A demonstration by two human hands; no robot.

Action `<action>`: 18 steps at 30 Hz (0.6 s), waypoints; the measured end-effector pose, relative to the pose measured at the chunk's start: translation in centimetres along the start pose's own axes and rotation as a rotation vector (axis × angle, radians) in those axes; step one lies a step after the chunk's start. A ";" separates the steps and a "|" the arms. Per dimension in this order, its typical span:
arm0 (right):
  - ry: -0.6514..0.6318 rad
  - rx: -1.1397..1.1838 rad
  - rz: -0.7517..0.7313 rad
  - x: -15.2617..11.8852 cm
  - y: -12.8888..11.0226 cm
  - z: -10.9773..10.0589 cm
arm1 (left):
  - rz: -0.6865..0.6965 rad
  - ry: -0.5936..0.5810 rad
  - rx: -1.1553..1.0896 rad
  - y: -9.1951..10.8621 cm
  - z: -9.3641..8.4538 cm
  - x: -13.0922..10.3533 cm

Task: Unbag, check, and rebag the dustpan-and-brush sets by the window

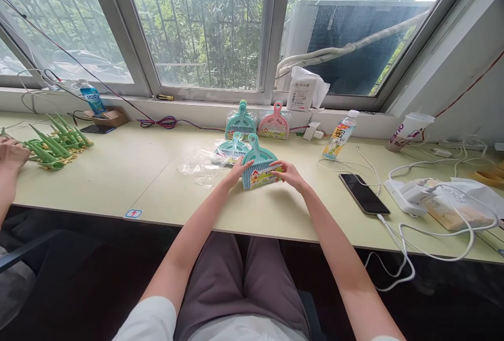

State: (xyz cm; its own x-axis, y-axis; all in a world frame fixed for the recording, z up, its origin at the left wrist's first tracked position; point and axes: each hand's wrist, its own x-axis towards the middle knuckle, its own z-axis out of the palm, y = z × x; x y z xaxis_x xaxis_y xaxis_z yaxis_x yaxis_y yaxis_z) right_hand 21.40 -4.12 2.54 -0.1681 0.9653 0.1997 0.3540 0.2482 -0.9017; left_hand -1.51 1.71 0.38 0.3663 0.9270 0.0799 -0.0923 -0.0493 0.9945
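A teal dustpan-and-brush set (pixel 258 155) with a printed label stands tilted on the table, held between both hands. My left hand (pixel 237 171) grips its left edge, and my right hand (pixel 289 173) has its fingers on the right side of the label. Just behind it, partly covered, is another teal set (pixel 230 147). Clear plastic wrapping (pixel 200 165) lies crumpled to the left. Against the window wall stand a wrapped teal set (pixel 241 122) and a wrapped pink set (pixel 274 123).
Right of the hands are a drink bottle (pixel 339 135), a phone (pixel 364 194), a power strip (pixel 407 196) with white cables and a cup (pixel 409 131). Green spiky plastic parts (pixel 57 144) lie at the left beside another person's hand (pixel 13 153).
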 end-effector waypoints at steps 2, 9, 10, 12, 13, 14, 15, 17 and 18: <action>0.069 -0.100 -0.004 0.3 0.8 0.2 | 0.014 -0.029 0.010 0.2 0.2 -0.3; 0.130 -0.190 -0.014 0.8 2.0 0.7 | 0.067 -0.024 0.075 0.0 0.1 -0.2; 0.134 -0.178 -0.009 0.8 2.0 0.8 | 0.066 -0.021 0.074 0.0 0.1 -0.2; 0.143 -0.149 0.002 0.8 2.0 0.9 | 0.065 -0.020 0.074 0.1 0.1 -0.3; 0.147 -0.136 0.007 0.9 2.1 0.9 | 0.063 -0.023 0.073 0.2 0.2 -0.4; 0.151 -0.125 0.011 0.9 2.1 1.0 | 0.062 -0.029 0.072 0.3 0.2 -0.5; 0.154 -0.118 0.012 0.9 2.2 1.0 | 0.063 -0.034 0.070 0.3 0.2 -0.5; 0.165 -0.122 0.004 0.8 2.1 1.1 | 0.073 -0.042 0.069 0.4 0.3 -0.6; 0.175 -0.128 -0.003 0.8 2.1 1.2 | 0.080 -0.045 0.068 0.4 0.3 -0.5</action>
State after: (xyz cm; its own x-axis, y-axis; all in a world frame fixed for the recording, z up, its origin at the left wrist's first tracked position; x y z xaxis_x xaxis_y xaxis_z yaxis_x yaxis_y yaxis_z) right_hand 20.94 -2.91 0.37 -0.0115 0.9611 0.2759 0.4693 0.2488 -0.8472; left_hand -1.46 1.08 0.73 0.4016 0.9016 0.1605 -0.0602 -0.1489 0.9870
